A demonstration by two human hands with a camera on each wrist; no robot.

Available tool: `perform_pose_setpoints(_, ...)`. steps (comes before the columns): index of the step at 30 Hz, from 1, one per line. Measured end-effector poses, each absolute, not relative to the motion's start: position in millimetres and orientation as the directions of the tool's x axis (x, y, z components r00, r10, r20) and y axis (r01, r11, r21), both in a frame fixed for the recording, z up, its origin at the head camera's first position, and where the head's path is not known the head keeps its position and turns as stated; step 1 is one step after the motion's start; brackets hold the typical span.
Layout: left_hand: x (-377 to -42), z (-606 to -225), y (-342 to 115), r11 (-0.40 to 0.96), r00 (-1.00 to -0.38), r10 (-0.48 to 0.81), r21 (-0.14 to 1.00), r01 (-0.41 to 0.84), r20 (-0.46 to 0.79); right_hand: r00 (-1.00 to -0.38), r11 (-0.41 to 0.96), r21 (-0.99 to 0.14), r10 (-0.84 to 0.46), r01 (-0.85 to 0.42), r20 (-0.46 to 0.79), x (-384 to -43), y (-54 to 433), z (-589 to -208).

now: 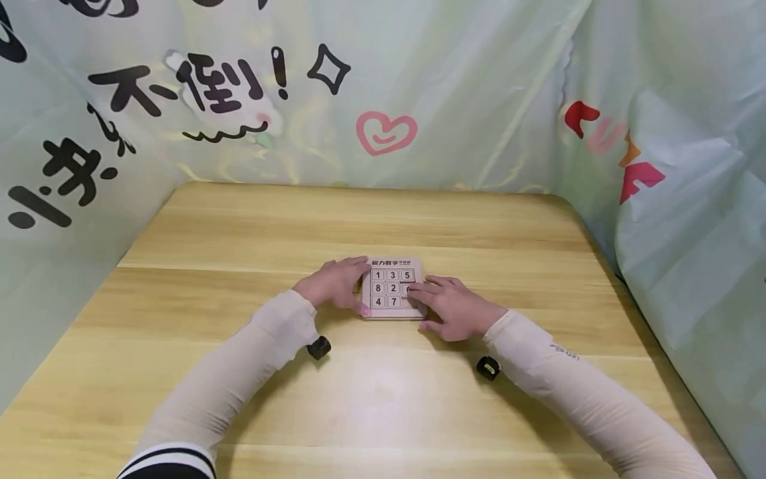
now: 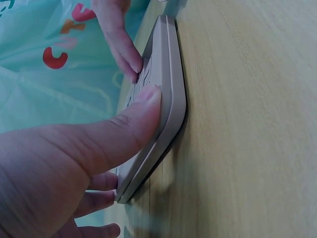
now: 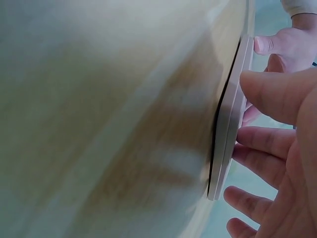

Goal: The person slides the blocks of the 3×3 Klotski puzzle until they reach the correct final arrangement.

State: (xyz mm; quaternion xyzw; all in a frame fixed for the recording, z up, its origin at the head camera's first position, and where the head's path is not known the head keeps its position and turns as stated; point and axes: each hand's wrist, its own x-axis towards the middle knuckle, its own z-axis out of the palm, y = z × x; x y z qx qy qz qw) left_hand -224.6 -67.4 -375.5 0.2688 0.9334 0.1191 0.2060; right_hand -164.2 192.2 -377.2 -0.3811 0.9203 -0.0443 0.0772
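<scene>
A sliding number puzzle (image 1: 383, 315) with a pale frame lies flat on the wooden table, its square tiles showing 1, 3, 5, 8, 2, 4 and 7. Another tile (image 1: 404, 291), at the right of the middle row, is partly hidden under fingers. My left hand (image 1: 336, 284) holds the puzzle's left side, thumb at the near corner and fingers by the far one. From the right, my right hand (image 1: 457, 309) reaches over the frame and touches that tile with extended fingertips. In the left wrist view the left thumb (image 2: 143, 111) presses on the frame's edge.
The wooden table (image 1: 383, 412) stretches around the puzzle on all sides. A pale printed curtain (image 1: 467, 86) with dark lettering and a pink heart hangs behind and beside it. A small black device (image 1: 319, 347) hangs by the left wrist, another (image 1: 488, 367) by the right.
</scene>
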Motion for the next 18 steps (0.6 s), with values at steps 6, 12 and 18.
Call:
perform_pose_setpoints(6,-223.3,-377.2,-67.3,0.824,-0.781,0.552,0.338,0.455,-0.294,-0.713,0.719,-0.132,-0.694,-0.682,-0.102,-160.5,190.8,-375.0)
perform_pose_setpoints(12,-223.8,-376.8,-67.4,0.830,-0.776,0.546,0.329,0.450,-0.316,-0.702,0.712,-0.147,-0.702,-0.687,-0.117,-159.2,190.9,-373.9)
perform_pose_setpoints(18,-222.5,-378.9,-68.6,0.832,-0.774,0.543,0.335,0.443,-0.326,-0.695,0.705,-0.142,-0.709,-0.695,-0.118,-156.5,189.5,-375.0)
